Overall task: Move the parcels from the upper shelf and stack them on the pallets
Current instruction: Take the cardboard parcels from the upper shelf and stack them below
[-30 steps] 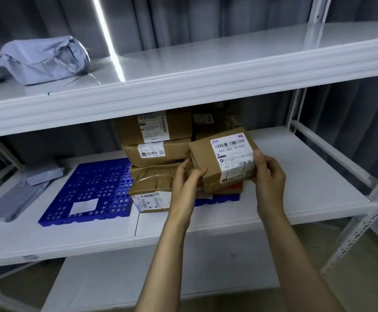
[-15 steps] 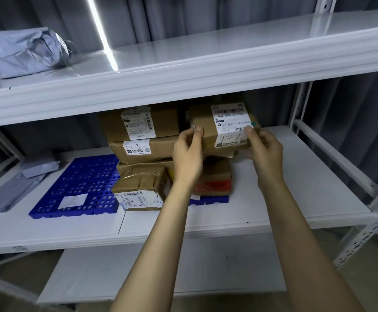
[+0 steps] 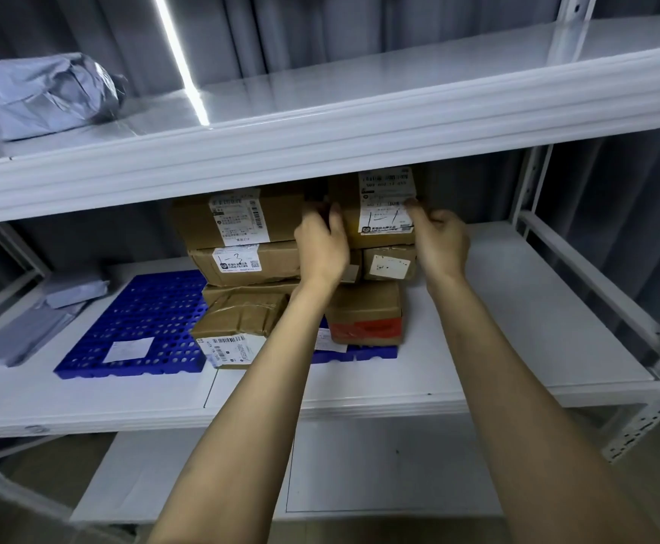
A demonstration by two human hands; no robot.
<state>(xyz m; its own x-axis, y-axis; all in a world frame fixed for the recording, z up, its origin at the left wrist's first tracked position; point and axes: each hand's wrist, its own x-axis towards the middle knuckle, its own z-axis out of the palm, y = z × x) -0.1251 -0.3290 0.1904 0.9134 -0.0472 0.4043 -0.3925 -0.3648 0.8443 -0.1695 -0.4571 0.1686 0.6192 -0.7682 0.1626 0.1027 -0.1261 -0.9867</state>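
As left hand (image 3: pixel 322 247), right hand (image 3: pixel 440 243) clasp it, parcel (image 3: pixel 385 214) sits label-outward.

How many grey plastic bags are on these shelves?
3. A crumpled bag on the upper shelf, left; a small bag and a flat bag on the middle shelf, left of the blue pallet. More may hide off-frame.

A single wide-angle view from the person's head faces forward and slightly down into a white rack. It is close enough that both forearms run in from 6 o'clock, and the left hand (image 3: pixel 322 249) and right hand (image 3: pixel 440 245) grip the top cardboard parcel (image 3: pixel 383 221) just above centre. The upper shelf (image 3: pixel 320 143) edge crosses from 9 to 3 o'clock, bowed by the lens. The middle shelf (image 3: pixel 517 308) fills the centre, with a lower shelf (image 3: pixel 360 465) toward 6 o'clock.
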